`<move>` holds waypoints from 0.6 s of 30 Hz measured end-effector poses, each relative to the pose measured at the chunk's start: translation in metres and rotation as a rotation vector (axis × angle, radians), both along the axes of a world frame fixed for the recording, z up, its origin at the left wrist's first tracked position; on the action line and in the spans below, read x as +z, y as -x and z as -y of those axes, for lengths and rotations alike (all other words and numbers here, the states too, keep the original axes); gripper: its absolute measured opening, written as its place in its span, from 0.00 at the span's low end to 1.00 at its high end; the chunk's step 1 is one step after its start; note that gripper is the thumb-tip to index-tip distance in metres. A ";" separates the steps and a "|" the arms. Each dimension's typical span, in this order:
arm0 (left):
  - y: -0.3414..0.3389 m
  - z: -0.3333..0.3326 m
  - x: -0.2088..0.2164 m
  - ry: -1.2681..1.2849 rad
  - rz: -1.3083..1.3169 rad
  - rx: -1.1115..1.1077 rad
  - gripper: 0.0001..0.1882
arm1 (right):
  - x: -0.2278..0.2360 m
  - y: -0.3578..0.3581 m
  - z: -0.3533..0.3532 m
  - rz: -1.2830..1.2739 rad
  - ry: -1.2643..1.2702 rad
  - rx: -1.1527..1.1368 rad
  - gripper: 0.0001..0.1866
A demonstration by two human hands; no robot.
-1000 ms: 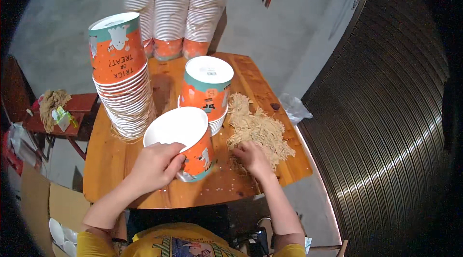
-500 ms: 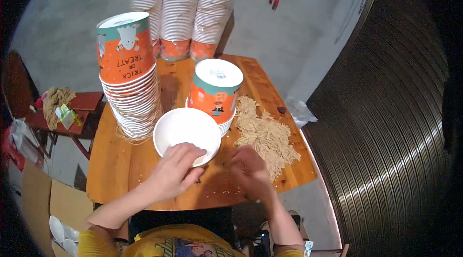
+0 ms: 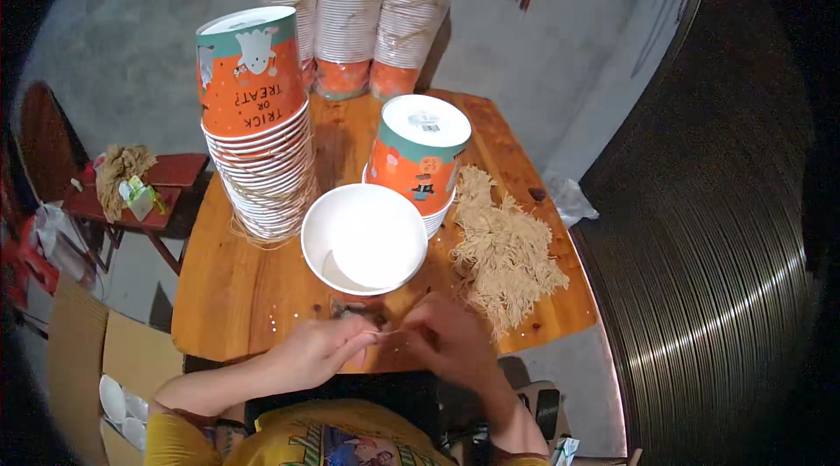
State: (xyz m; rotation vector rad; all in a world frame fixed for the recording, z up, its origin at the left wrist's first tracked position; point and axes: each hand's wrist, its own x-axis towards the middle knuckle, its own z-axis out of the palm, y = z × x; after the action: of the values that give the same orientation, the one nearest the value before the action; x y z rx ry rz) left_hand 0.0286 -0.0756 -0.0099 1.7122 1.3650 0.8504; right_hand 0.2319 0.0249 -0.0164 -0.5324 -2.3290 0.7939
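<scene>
My left hand [image 3: 328,348] and my right hand [image 3: 451,339] meet close together at the table's near edge. Between their pinched fingertips runs a thin pale string [image 3: 385,333]. Just beyond them an orange paper bucket, only its white inside [image 3: 367,221] showing, stands mouth up, with neither hand on it. Right of it lies a loose pile of tan strings [image 3: 512,247]. An upside-down orange and teal bucket stack [image 3: 418,170] is behind it. On the left rises a taller upturned stack of buckets [image 3: 254,90], with strings looped round its rims.
Three plastic-wrapped bucket stacks [image 3: 350,15] stand at the wooden table's [image 3: 214,326] far end. A red bench [image 3: 179,170] carrying more tan string is at left. An opened cardboard box [image 3: 74,326] sits lower left. A ribbed metal shutter [image 3: 700,230] fills the right side.
My left hand has left the white-lined bucket and moved down toward the table edge. Both hands have come together on a string. The view has shifted slightly.
</scene>
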 end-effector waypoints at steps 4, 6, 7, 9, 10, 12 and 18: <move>-0.004 -0.001 0.006 -0.332 -0.385 -0.009 0.09 | -0.004 0.014 0.018 0.040 0.250 0.026 0.05; -0.002 -0.001 0.006 -0.446 -0.520 -0.014 0.08 | -0.017 0.015 0.022 -0.084 0.215 -0.027 0.05; 0.001 -0.002 0.005 -0.448 -0.622 -0.035 0.08 | -0.017 0.013 0.023 -0.086 0.215 -0.028 0.05; 0.004 -0.004 0.002 -0.437 -0.736 -0.051 0.08 | -0.011 0.012 0.024 0.025 0.189 -0.057 0.06; 0.004 -0.005 0.001 -0.499 -0.688 -0.048 0.08 | -0.015 0.013 0.023 0.020 0.193 -0.052 0.06; 0.005 -0.006 0.000 -0.568 -0.635 -0.052 0.09 | -0.022 0.016 0.022 -0.149 0.231 -0.063 0.07; 0.009 -0.010 0.000 -0.610 -0.751 -0.055 0.09 | -0.021 0.022 0.027 -0.161 0.279 -0.053 0.07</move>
State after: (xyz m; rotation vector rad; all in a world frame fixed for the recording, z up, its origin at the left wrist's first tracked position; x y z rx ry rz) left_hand 0.0198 -0.0657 -0.0095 2.7175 1.6060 0.6447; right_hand 0.2097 -0.0019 -0.0376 -0.6211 -2.0613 1.1024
